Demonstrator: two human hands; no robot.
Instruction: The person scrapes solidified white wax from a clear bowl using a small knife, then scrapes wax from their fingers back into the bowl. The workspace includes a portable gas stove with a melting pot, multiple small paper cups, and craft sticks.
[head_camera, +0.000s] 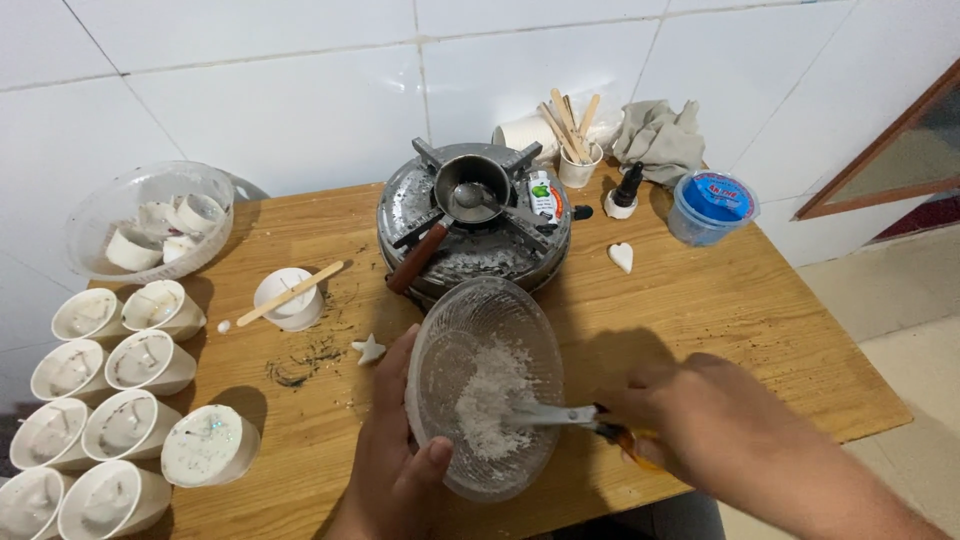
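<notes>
At the near edge of the wooden desk (700, 310), the left hand (395, 460) grips the near-left rim of a clear glass bowl (487, 385), thumb over the rim and fingers along the outer wall. Inside the bowl lies a heap of white powder (490, 405). The right hand (700, 420) comes in from the right, closed around the orange handle of a metal spoon (555, 415) whose head rests in the powder.

To the near left stand 9 white cups (130, 425) in rows, filled with pale set material; the one nearest the bowl has a speckled top. Just left of the bowl, a small white star shape (369, 349) lies on the desk beside a smear of dark crumbs (300, 365). Further left, a small white cup (288, 298) carries a wooden stick (290, 294) across its rim.

Beyond the bowl sits a round metal stove (470, 225) with a small pot (470, 185) on its supports, handle pointing near-left. A white heart shape (621, 256) lies to its right. On the far left is a clear plastic bowl (150, 220) holding more white cups. At the far right are a cup of wooden sticks (575, 140), a grey cloth (660, 140), a small dark-capped bottle (624, 192) and a blue-lidded tub (712, 205), against the white tiled wall (250, 90).
</notes>
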